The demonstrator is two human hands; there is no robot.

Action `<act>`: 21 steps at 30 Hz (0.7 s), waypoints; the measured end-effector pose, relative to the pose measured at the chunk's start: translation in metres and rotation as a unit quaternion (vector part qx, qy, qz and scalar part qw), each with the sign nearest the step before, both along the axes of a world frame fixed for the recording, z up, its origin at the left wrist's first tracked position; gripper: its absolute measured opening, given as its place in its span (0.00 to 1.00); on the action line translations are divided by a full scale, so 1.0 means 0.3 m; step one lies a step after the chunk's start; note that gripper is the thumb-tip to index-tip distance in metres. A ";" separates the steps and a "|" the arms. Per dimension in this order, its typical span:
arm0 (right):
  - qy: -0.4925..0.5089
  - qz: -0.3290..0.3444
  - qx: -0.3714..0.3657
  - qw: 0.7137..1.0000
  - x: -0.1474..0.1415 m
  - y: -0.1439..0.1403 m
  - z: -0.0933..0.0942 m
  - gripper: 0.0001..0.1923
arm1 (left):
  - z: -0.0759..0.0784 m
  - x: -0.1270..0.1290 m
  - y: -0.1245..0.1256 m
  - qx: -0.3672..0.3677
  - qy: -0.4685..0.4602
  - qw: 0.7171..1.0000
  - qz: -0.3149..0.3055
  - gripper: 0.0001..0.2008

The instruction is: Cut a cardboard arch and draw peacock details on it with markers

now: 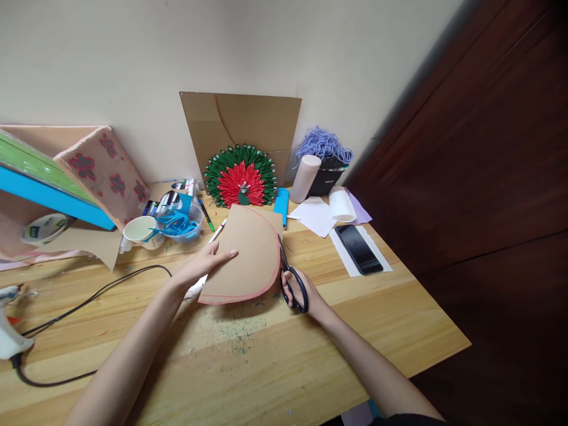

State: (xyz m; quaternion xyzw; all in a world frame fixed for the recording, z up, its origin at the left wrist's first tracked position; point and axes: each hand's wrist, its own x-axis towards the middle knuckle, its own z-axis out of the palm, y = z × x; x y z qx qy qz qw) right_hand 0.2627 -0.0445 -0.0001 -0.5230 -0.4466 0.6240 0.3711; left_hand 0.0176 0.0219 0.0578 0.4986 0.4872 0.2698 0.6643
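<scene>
My left hand [204, 264] lies flat and open on the brown cardboard piece [246, 254], fingers stretched across its left part and pressing it down onto the desk [310, 349], gripping nothing. That piece has a curved edge traced with a pink line and sits near the middle of the desk, a little toward the back edge. My right hand [306, 296] is closed through the black handles of the scissors [290, 275], whose blades point toward the back of the desk and meet the right side of the curve; the blades look nearly together, though I cannot tell exactly how far apart they stand. Behind the piece, against the wall at the back edge, a red and green fan-shaped craft [241, 176] leans on a larger cardboard sheet [248, 127]. A blue block [281, 206] lies just beside the piece's far right corner. Toward the back right corner there is a pale cylinder [305, 177], a black pot with purple yarn [326, 160], white paper sheets [316, 216] and a phone [358, 248] lying on white paper. On the back left I see a paper cup [141, 231], a clear bowl with blue scraps [181, 225] and markers [175, 198]. A glue gun [11, 331] rests at the left edge, its black cord [95, 296] trailing across the desk
</scene>
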 end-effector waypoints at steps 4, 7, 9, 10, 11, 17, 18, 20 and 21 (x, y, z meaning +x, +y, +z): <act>-0.005 -0.039 0.001 0.999 0.003 0.010 0.010 0.31 | -0.012 -0.005 0.033 -0.011 -0.043 0.997 0.059 0.19; 0.032 -0.094 0.000 0.995 0.002 0.032 0.014 0.34 | -0.013 0.006 0.033 -0.031 -0.101 0.985 0.133 0.19; 0.061 -0.129 -0.002 0.990 0.003 0.050 0.014 0.35 | -0.018 0.036 0.004 -0.068 -0.177 0.974 0.123 0.26; 0.070 -0.142 -0.003 0.987 0.003 0.057 0.014 0.35 | -0.025 0.057 -0.018 -0.081 -0.221 0.967 0.101 0.31; 0.076 -0.154 -0.004 0.985 0.003 0.063 0.012 0.35 | -0.036 0.083 -0.043 -0.093 -0.258 0.959 0.070 0.35; 0.085 -0.123 -0.003 0.989 -0.016 0.044 -0.013 0.35 | -0.103 0.235 -0.146 -0.029 -0.247 0.965 0.080 0.30; 0.088 -0.103 -0.001 0.991 -0.020 0.037 -0.015 0.34 | -0.104 0.246 -0.147 -0.012 -0.237 0.964 0.118 0.28; 0.092 -0.069 0.004 0.993 -0.026 0.025 -0.014 0.35 | -0.104 0.253 -0.141 0.017 -0.210 0.961 0.177 0.28; 0.094 -0.059 0.006 0.994 -0.028 0.022 -0.010 0.35 | -0.105 0.249 -0.136 0.022 -0.186 0.965 0.184 0.29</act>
